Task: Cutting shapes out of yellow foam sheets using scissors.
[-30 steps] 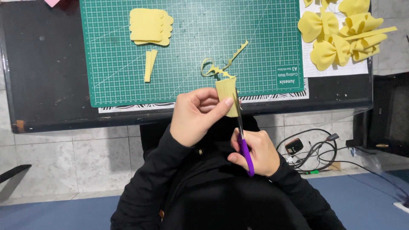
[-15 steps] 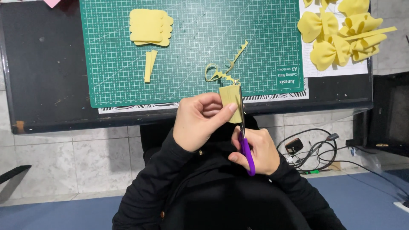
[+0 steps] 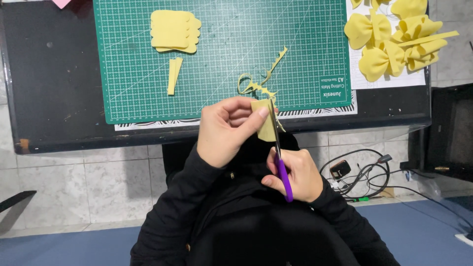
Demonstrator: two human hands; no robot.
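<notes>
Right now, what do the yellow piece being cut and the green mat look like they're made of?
The yellow piece looks like thin matte craft foam or felt: its trimmed strip curls softly, without creasing. The green cutting mat looks like smooth, flat vinyl or rubber with a printed grid.

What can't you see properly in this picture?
Head view, the only one:
- Scissors: the purple handle is mostly wrapped by the right hand; whether the blades are open is too thin to tell.
- Yellow piece: partly covered by left hand fingers.
- Yellow bows: top ones cut off by the top edge.
- Cutting mat: top cut off.
</notes>
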